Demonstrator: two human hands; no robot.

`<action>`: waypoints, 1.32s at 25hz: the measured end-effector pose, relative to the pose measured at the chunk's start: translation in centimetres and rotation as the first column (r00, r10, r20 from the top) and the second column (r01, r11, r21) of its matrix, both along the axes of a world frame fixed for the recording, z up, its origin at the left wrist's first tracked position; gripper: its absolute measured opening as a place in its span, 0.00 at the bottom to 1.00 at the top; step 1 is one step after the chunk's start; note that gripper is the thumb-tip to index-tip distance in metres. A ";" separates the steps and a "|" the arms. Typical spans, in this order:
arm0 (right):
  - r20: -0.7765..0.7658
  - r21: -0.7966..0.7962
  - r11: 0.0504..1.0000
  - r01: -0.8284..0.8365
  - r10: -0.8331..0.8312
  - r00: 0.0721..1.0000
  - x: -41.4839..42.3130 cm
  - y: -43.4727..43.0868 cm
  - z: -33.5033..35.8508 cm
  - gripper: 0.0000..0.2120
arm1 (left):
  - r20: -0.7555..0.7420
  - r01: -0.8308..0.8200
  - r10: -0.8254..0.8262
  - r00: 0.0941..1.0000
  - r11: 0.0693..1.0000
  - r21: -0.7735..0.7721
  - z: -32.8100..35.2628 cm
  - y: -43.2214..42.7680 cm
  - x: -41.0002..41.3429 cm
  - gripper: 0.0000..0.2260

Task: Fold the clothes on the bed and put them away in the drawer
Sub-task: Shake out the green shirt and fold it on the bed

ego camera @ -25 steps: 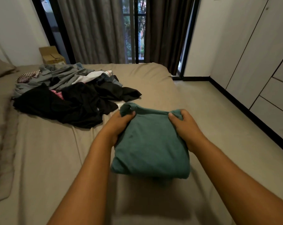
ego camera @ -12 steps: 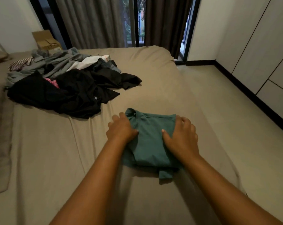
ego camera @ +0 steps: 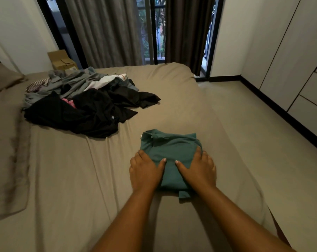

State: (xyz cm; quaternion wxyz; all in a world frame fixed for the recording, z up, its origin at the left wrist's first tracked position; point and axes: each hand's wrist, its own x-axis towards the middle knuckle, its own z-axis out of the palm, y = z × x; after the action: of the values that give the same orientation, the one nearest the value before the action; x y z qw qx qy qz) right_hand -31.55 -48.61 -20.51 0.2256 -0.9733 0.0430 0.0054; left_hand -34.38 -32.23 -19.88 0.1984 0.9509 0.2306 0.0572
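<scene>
Head view, shirt: I am seeing the teal polo shirt (ego camera: 169, 151) lying folded into a compact rectangle on the bed (ego camera: 77, 179), toward its right side, collar pointing away from me
Left hand: the left hand (ego camera: 145, 171) is lying spread on the shirt's left border, thumb on top and fingers straight, clasping nothing; I am reading this as pressing the fold flat so it holds
Right hand: the right hand (ego camera: 199, 170) is mirroring it on the right border, palm down, fingers unclenched, probably for the same reason
Loose end: a small flap of cloth (ego camera: 184, 194) is poking out of the near edge between my forearms, so the fold is looking not quite tidy
Remaining work: the heap of unfolded clothes (ego camera: 85, 106) is waiting well apart, at the far left of the bed, near the pillow (ego camera: 3, 77)
Destination: the drawer fronts (ego camera: 315, 86) are standing across the floor on the right, seemingly closed
Hard to make out: I am not seeing whether any fingertips are tucking under the shirt; the frame edge is cutting off the drawers; the dark garments are merging together, so I am not counting them
</scene>
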 end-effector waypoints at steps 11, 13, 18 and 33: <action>-0.467 0.781 0.520 0.345 0.120 0.876 2.9 -2.5 4.7 0.20 | -0.192 -0.132 -0.054 0.980 0.544 -0.828 5.3 3.1 1.8 0.16; -0.437 0.808 0.500 0.311 0.153 0.886 3.2 -2.4 4.6 0.17 | -0.174 -0.084 -0.131 0.976 0.510 -0.856 5.6 3.6 2.0 0.15; -0.474 0.840 0.395 0.373 0.198 0.858 3.4 -3.2 4.8 0.13 | -0.144 -0.078 -0.231 0.962 0.272 -0.959 4.4 5.0 1.6 0.17; -0.263 0.964 0.073 0.254 0.366 0.893 11.5 -6.2 8.5 0.20 | 0.155 0.140 -0.154 0.976 -0.105 -0.985 7.7 3.8 9.4 0.22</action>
State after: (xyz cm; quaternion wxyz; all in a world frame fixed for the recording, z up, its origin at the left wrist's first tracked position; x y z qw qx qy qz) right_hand -20.08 -54.78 -11.98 0.8086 -0.5244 0.0388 0.2640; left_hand -25.01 -28.46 -12.21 0.8369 0.5158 0.0929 -0.1577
